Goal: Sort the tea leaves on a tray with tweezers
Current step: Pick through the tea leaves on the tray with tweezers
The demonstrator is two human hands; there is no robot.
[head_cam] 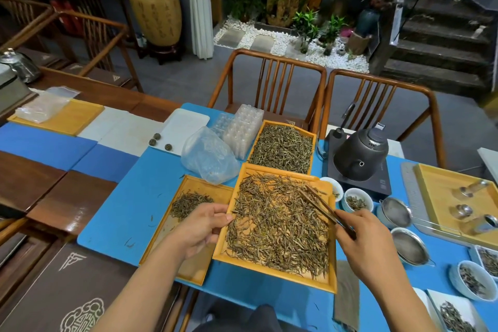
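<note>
My dark wooden table (51,194) carries a blue mat (129,213). On the mat lie three wooden trays of tea leaves (277,224), a clear plastic bag (207,156), a kettle base (377,183) and two strainers (409,248).

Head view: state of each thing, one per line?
Left hand: grips big tray's left rim.
Right hand: holds tweezers.
Tweezers: tips over leaves, slightly apart.
Big tray: covered in leaves.
Small tray: small leaf pile.
Far tray: full.

Right of tray (275,275): hemmed by cups (358,201), strainers (411,246), kettle (361,156). Left: blocked by smaller tray (161,240), plastic bag (207,156). Open blue mat (129,197) found far left.
</note>
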